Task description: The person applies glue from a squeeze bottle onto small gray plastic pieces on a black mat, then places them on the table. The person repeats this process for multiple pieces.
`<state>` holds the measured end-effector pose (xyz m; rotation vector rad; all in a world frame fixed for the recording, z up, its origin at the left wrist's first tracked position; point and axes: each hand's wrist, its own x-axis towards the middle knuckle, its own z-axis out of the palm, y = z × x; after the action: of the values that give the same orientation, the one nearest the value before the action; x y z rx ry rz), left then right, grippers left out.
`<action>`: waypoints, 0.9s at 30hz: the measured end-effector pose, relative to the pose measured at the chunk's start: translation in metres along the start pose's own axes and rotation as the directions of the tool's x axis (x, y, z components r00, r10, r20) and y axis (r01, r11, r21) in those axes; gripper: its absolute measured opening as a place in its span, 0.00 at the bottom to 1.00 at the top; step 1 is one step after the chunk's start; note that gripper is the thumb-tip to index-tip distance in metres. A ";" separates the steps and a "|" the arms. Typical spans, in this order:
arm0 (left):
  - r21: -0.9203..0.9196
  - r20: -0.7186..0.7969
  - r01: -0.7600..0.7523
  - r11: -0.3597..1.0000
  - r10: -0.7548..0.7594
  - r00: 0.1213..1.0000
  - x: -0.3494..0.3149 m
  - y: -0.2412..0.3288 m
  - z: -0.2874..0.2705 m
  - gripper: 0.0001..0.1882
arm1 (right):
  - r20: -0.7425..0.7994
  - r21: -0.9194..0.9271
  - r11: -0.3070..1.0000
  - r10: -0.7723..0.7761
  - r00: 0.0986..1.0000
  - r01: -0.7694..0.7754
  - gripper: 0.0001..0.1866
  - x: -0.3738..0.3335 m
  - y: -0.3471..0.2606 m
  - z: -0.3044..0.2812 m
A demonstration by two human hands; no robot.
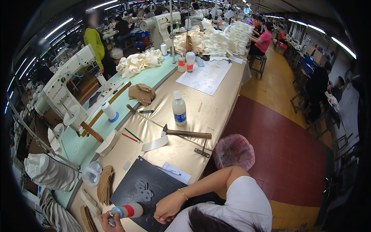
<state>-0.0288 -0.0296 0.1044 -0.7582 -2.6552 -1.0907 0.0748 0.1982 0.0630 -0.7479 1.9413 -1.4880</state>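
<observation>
Grasping one end of a likely light, squeezable bottle, the left hand might find its middle steadier; the right hand's grip is unclear.

bright ceiling tubes; glare on gold tabletop; edges bent, corners black.

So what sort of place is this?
Probably a sewing factory: there's a white sewing machine, a cone of white thread, and a heap of cream pieces on the left.
</observation>
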 end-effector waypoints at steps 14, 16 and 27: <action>-0.613 -0.267 0.023 0.790 -0.235 0.935 0.006 -0.001 -0.002 0.13 | -0.329 0.208 0.971 -0.046 0.943 0.120 0.21 0.022 0.037 0.042; -0.678 -0.341 -0.157 0.718 -0.118 0.932 0.012 -0.006 -0.001 0.13 | -0.354 0.364 0.929 0.066 0.933 0.072 0.23 0.029 0.040 0.041; -0.975 -0.217 -0.181 0.126 -0.406 0.888 0.011 0.020 0.030 0.17 | -0.822 0.048 0.644 -0.409 0.397 0.764 0.40 0.091 0.026 0.028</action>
<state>-0.0264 0.0076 0.0990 -0.2625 -1.2027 -2.7480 0.0311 0.1199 0.0224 -0.7243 1.7632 -3.0102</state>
